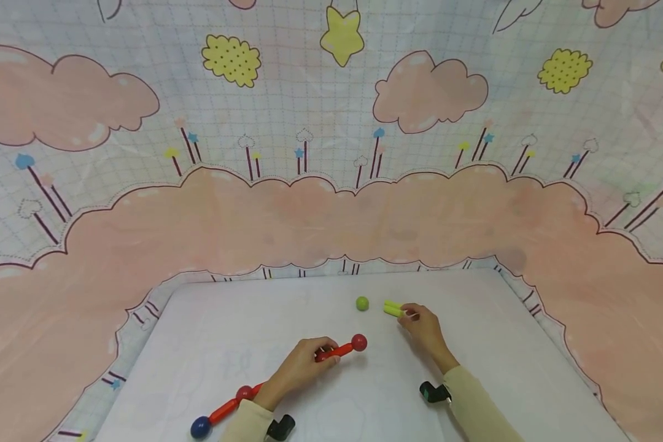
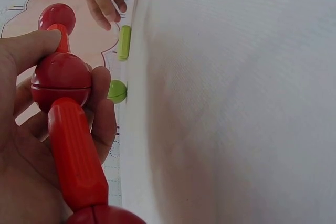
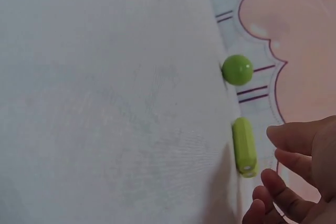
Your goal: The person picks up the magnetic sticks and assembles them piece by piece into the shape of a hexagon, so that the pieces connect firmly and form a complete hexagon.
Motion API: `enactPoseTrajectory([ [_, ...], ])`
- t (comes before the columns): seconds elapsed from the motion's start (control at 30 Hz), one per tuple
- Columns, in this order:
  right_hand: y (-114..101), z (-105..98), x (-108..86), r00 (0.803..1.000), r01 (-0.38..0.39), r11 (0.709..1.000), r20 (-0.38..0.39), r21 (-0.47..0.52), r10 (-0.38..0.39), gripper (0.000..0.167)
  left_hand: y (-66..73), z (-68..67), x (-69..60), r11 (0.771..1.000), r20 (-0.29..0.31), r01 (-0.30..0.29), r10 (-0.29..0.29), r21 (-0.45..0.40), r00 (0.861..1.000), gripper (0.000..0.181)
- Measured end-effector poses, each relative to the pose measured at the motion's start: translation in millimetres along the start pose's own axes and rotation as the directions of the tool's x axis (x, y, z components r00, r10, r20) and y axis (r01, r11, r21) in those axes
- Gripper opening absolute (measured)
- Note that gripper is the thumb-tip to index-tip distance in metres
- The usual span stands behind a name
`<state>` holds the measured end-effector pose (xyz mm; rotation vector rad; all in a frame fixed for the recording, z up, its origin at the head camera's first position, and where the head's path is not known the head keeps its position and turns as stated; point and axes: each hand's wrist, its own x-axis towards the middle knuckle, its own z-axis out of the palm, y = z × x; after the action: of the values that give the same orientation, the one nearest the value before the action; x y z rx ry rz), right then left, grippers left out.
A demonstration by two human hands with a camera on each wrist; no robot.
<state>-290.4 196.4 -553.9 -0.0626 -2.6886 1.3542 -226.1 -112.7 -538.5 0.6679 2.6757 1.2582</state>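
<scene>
My left hand (image 1: 304,365) grips a chain of red rods (image 2: 77,156) and red balls (image 2: 62,80), its thumb on a rod beyond the middle ball. A red ball (image 1: 359,342) tops the chain's right end, and a dark blue ball (image 1: 201,427) is at its lower left end. My right hand (image 1: 424,330), fingers loosely bent and apart, is beside two yellow-green rods (image 1: 392,308) lying side by side. In the right wrist view a gap shows between the fingertips and the rods (image 3: 244,145). A green ball (image 1: 362,303) lies left of the rods.
A white table surface (image 1: 210,331) lies under the pieces, its far edge just beyond the green ball and rods. Behind and around it is a patterned cloth (image 1: 331,227) with clouds and stars. Each wrist wears a black device (image 1: 434,392).
</scene>
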Motion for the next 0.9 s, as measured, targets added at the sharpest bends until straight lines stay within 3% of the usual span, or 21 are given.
enactPoseTrajectory([
  [0.57,7.0,12.3,11.3,1.000,-0.014,0.990,-0.018,-0.138,0.012,0.024,-2.6,-1.3,-0.2,1.000,0.004,0.011,-0.011,-0.006,1.000,0.017],
  [0.9,10.0,12.2,4.4,0.999,0.030,0.995,-0.014,-0.096,-0.031,0.023,-3.6,-0.8,-0.6,1.000,-0.007,-0.005,0.005,0.008,1.000,0.017],
])
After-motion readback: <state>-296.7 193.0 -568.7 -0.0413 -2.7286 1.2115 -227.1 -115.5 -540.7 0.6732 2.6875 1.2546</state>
